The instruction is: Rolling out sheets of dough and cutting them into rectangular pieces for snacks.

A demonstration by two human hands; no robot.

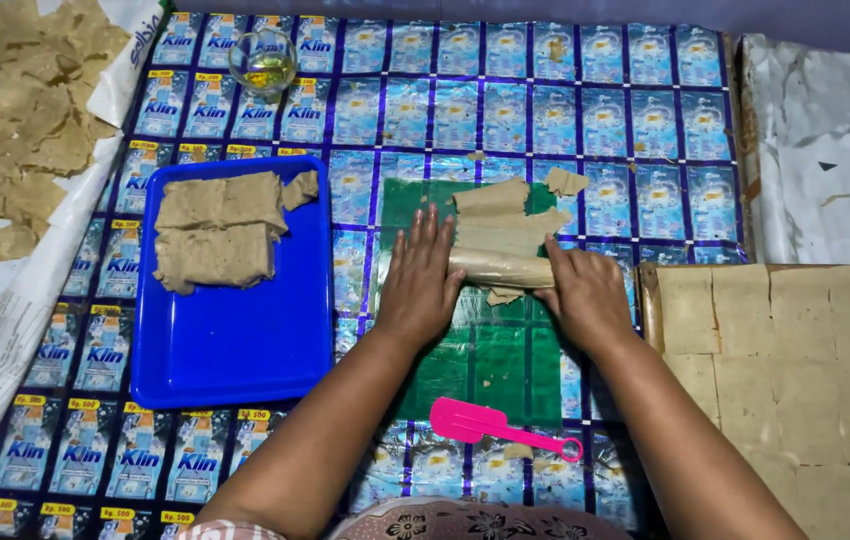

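Note:
A thin tan sheet of dough point(505, 230) lies on a green plastic sheet point(490, 365), its near edge curled into a roll point(500, 268). My left hand point(420, 280) lies flat, fingers spread, on the left end of the roll. My right hand point(585, 295) presses on the right end. Both hands touch the roll from above; neither lifts it.
A blue tray point(235, 340) at left holds stacked tan sheets point(217, 240). A pink scraper point(495, 425) lies near me. A small glass bowl of oil point(263, 65) stands at the back. Cut tan squares point(785, 380) lie at right, dried pieces point(20, 110) at far left.

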